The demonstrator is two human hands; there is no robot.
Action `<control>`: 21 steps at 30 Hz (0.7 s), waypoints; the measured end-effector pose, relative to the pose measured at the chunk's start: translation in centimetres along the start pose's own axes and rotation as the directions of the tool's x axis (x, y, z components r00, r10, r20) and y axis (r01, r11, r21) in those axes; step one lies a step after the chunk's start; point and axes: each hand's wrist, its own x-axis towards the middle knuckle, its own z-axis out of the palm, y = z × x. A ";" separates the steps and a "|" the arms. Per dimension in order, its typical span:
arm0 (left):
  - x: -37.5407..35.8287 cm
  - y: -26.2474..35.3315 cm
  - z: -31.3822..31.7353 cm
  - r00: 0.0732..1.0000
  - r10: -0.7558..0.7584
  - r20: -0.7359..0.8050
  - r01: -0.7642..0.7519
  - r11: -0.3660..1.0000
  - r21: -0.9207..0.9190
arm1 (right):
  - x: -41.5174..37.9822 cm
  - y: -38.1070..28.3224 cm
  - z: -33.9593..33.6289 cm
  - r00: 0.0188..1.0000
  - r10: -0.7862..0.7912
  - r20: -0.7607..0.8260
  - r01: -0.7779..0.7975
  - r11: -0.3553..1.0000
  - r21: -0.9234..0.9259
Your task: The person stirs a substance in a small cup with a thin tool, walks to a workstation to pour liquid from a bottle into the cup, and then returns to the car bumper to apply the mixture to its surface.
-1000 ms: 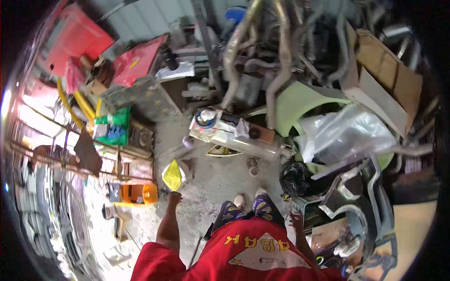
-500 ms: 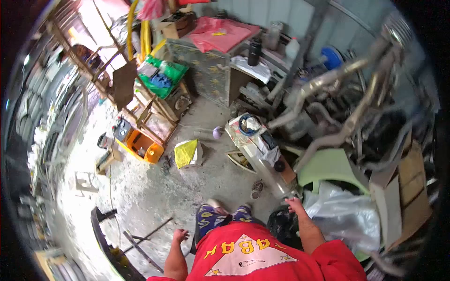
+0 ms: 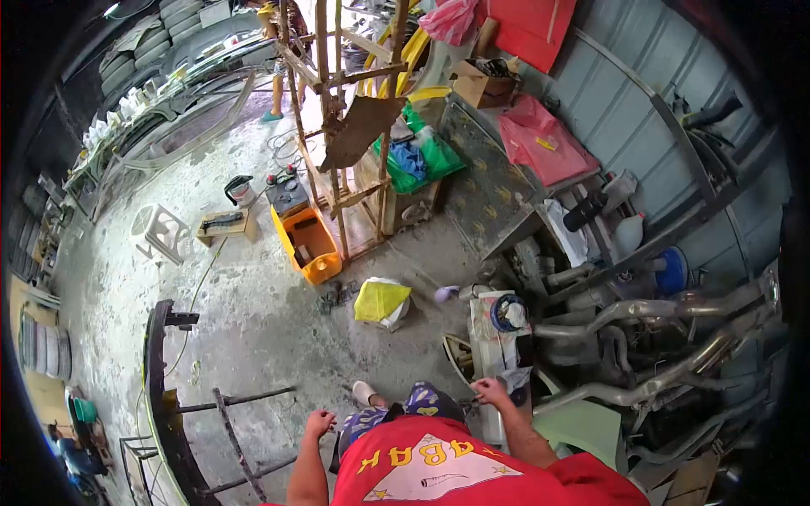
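At the lower middle, my left hand (image 3: 320, 422) hangs beside my patterned shorts (image 3: 363, 422), fingers loosely curled; whether they hold anything is too small to tell. My right hand (image 3: 489, 390) is by the near part of a narrow bench (image 3: 485, 316), fingers bent, its grip unclear. On that bench stands a blue-rimmed bucket (image 3: 509, 313) with white material inside. A yellow cloth (image 3: 381, 300) lies over a pale block on the floor, ahead of my feet.
An orange bin (image 3: 309, 244) stands beside a wooden frame (image 3: 342, 202). Metal exhaust pipes (image 3: 675, 308) pile up at the right. A black bumper-like part (image 3: 156, 379) and bars lie at the left. Another person (image 3: 283, 51) is at the back, and one (image 3: 74, 455) at the lower left.
The view has swung left, so the floor things and bench appear farther right. My right hand has come nearer my body, away from the bench's near end.
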 end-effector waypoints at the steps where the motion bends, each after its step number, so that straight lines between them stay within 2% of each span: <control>1: 0.8 0.3 -1.4 0.999 0.035 -0.042 -0.035 0.999 -0.001 | 0.2 -0.2 1.8 0.999 0.010 0.042 -0.010 1.000 -0.006; 3: 1.9 0.9 -4.6 0.987 0.065 -0.149 -0.063 0.998 0.018 | 2.4 1.1 3.8 0.972 0.064 0.228 -0.060 0.998 -0.024; 5: 2.0 0.7 -7.4 0.955 0.084 -0.284 -0.063 0.994 0.085 | 1.8 -1.1 5.6 0.978 -0.043 0.204 0.116 0.926 -0.360; 6: 2.2 -0.4 -8.5 0.923 0.127 -0.364 -0.094 0.990 0.107 | 3.6 0.4 5.3 0.929 -0.228 0.293 0.344 0.822 -0.453; 7: 1.5 -0.3 -9.3 0.916 0.084 -0.391 -0.081 0.996 0.024 | 6.2 1.8 4.3 0.824 -0.401 0.400 0.562 0.667 -0.489; 9: 0.1 -0.7 -10.7 0.891 0.007 -0.454 -0.057 0.994 -0.097 | 10.0 1.2 3.4 0.905 -0.251 0.342 0.358 0.885 -0.297; 10: -0.3 -0.5 -10.8 0.875 -0.063 -0.480 -0.019 0.986 -0.165 | 12.7 -1.1 2.7 0.888 -0.245 0.389 0.379 0.869 -0.319; 11: -0.3 -0.2 -10.8 0.858 -0.122 -0.498 0.008 0.974 -0.226 | 14.7 -4.6 2.2 0.933 0.078 0.353 0.110 0.870 -0.481; 12: -0.4 -0.7 -10.9 0.843 -0.141 -0.519 0.011 0.969 -0.245 | 15.3 -8.8 2.9 0.889 0.384 0.249 -0.160 0.771 -0.616; 14: -1.4 -1.6 -10.0 0.837 -0.280 -0.470 0.086 0.916 -0.392 | 16.1 -18.7 3.4 0.919 0.249 0.305 -0.068 0.864 -0.499; 16: -1.1 -1.3 -8.8 0.840 -0.361 -0.406 0.117 0.850 -0.513 | 24.0 -23.1 4.7 0.935 0.245 0.256 -0.091 0.865 -0.494; 18: -1.0 0.0 -7.9 0.835 -0.358 -0.418 0.074 0.825 -0.560 | 28.4 -31.0 7.4 0.909 -0.036 0.414 0.244 0.853 -0.461; 19: -1.0 1.0 -7.1 0.834 -0.354 -0.423 0.031 0.796 -0.604 | 38.0 -29.9 8.3 0.897 -0.049 0.440 0.264 0.856 -0.444; 21: 0.7 2.1 -6.8 0.821 -0.387 -0.420 0.034 0.767 -0.641 | 37.4 -40.0 15.7 0.917 -0.045 0.395 0.144 0.964 -0.224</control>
